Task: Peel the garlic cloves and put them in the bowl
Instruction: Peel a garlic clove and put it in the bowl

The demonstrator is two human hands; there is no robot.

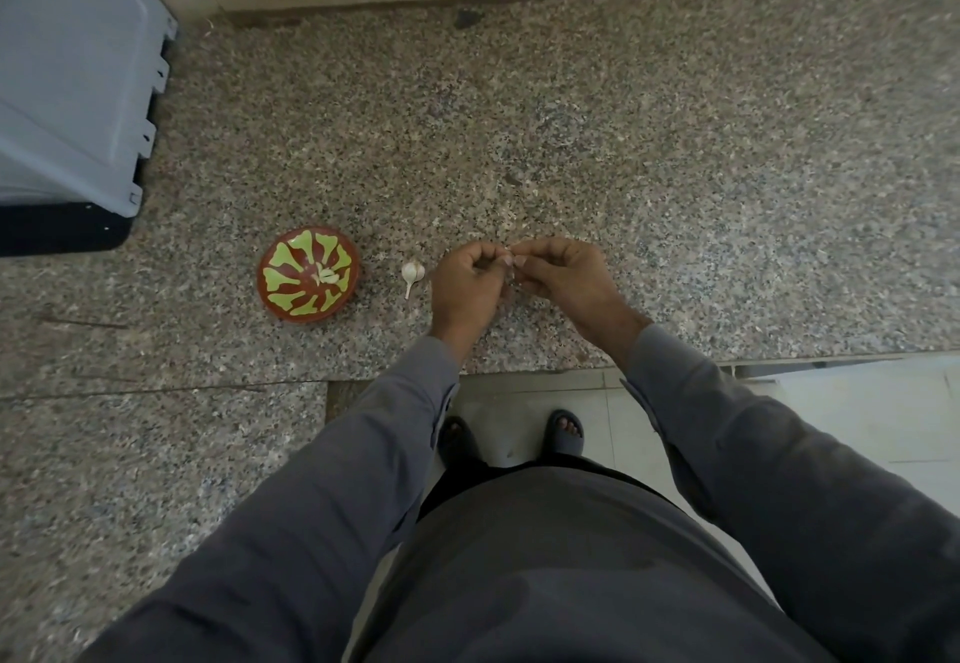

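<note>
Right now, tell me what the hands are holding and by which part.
Both hands, left hand and right hand, pinch something tiny between their fingertips, probably a garlic clove. It is mostly hidden, so the exact grip cannot be told.

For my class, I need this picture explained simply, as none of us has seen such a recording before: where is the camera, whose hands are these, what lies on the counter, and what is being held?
There is no machine here. The single picture comes from a wide-angle camera worn on a person's head, looking down, so you see their own grey sleeves, trousers and feet. The left hand and right hand meet above a speckled stone counter, fingertips pinched together on something small. It is mostly hidden; given the task, it is probably a garlic clove being peeled. To the left lies the rest of a garlic bulb with its stalk, and beyond it stands a red bowl with a green pattern, holding a few pale cloves. A grey plastic container sits at the far left.
</note>
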